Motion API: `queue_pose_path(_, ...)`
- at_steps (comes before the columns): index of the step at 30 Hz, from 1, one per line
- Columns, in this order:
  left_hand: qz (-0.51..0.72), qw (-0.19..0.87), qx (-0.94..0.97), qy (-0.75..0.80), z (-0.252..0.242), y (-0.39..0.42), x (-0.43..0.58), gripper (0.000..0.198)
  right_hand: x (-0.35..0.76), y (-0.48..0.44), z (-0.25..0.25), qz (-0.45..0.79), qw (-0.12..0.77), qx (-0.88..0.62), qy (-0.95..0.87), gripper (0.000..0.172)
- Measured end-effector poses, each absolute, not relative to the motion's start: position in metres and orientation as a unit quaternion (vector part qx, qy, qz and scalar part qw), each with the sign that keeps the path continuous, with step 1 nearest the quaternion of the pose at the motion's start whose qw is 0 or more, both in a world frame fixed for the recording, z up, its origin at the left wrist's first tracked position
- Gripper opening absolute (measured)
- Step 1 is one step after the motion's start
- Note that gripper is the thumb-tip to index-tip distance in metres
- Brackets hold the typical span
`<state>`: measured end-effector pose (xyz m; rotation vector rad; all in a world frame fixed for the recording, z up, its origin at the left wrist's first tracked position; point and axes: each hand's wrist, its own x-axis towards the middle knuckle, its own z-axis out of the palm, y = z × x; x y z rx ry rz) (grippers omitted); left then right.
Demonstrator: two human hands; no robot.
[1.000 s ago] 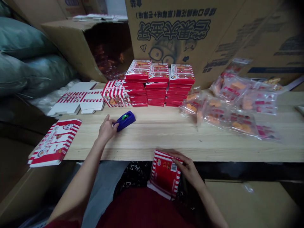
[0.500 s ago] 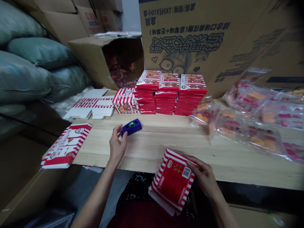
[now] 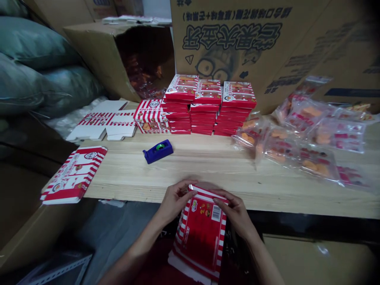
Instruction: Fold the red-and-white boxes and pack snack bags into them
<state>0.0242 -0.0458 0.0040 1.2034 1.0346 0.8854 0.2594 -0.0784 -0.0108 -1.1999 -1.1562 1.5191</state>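
Head cam view, folks: left hand (image 3: 173,202) and right hand (image 3: 234,215) both pinch the top edge of a red-striped cardboard carton (image 3: 202,233), fingers (image 3: 221,202) curled closed on it, just past the front edge of the wooden worktop (image 3: 208,170). A blue tape dispenser (image 3: 158,151) sits up on the worktop, near stacked red boxes (image 3: 204,107), with clear bagged snacks (image 3: 303,146) off to the right.

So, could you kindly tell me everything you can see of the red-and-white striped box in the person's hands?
It is a printed paperboard box with a red panel, striped red-and-white borders, food pictures and a barcode. The left hand and right hand grip its upper end; the lower end tilts down below the table edge, showing a white flap.
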Motion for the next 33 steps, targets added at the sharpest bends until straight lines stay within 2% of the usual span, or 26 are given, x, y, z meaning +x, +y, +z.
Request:
queue_pose_path(5, 0.364, 0.625, 0.544, 0.426, 0.005, -0.053, 0.021, 0.034, 0.259, -0.089, -0.005, 0.551, 0.430, -0.499, -0.513, 0.027)
queue_pose_path(12, 0.364, 0.615, 0.552, 0.429, 0.001, -0.066, 0.018, 0.026, 0.239, -0.100, -0.019, 0.447, 0.509, -0.557, -0.480, 0.021)
queue_pose_path(15, 0.385, 0.605, 0.533, 0.449, 0.003, -0.066, 0.016, 0.025, 0.244, -0.098, -0.012, 0.480, 0.498, -0.535, -0.485, 0.023)
queue_pose_path(20, 0.390, 0.587, 0.538, 0.464, 0.019, -0.056, 0.011, 0.024, 0.261, -0.088, 0.014, 0.573, 0.418, -0.471, -0.524, 0.030)
queue_pose_path(25, 0.359, 0.599, 0.573, 0.428, 0.031, -0.052, 0.006, 0.023, 0.260, -0.084, 0.016, 0.549, 0.430, -0.462, -0.548, 0.023)
queue_pose_path(29, 0.336, 0.563, 0.633, 0.412, 0.023, -0.053, 0.004, 0.026, 0.256, -0.085, 0.003, 0.550, 0.428, -0.469, -0.543, 0.023)
queue_pose_path(31, 0.341, 0.569, 0.618, 0.422, 0.016, -0.055, 0.006, 0.021, 0.256, -0.087, -0.003, 0.553, 0.431, -0.475, -0.532, 0.022)
queue_pose_path(33, 0.362, 0.601, 0.559, 0.440, 0.009, -0.058, 0.009, 0.025, 0.257, -0.089, -0.007, 0.552, 0.439, -0.483, -0.520, 0.021)
